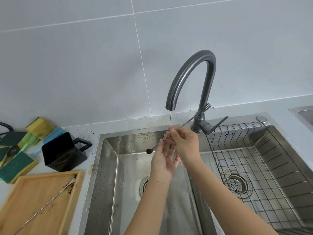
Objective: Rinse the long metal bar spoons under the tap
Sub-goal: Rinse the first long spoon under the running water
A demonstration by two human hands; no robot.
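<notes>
A long twisted metal bar spoon [188, 122] lies slanted under the dark gooseneck tap [191, 77], from which a thin stream runs. Its dirty brown bowl [149, 151] points down-left and its fork end [205, 106] up-right by the tap's stem. My right hand [184, 143] pinches the shaft at the middle, right under the stream. My left hand [163, 160] holds the shaft lower down, palm up, fingers curled loosely. A second bar spoon [45, 206] lies on the wooden tray [33, 184] at the lower left, its dirty bowl end toward the sink.
The left sink basin [110, 167] lies under my hands; the right basin holds a wire rack [237, 150]. A black square cup [62, 151] and several green, yellow and blue sponges [18, 160] sit on the counter at the left. Brown grit speckles the counter by the sink.
</notes>
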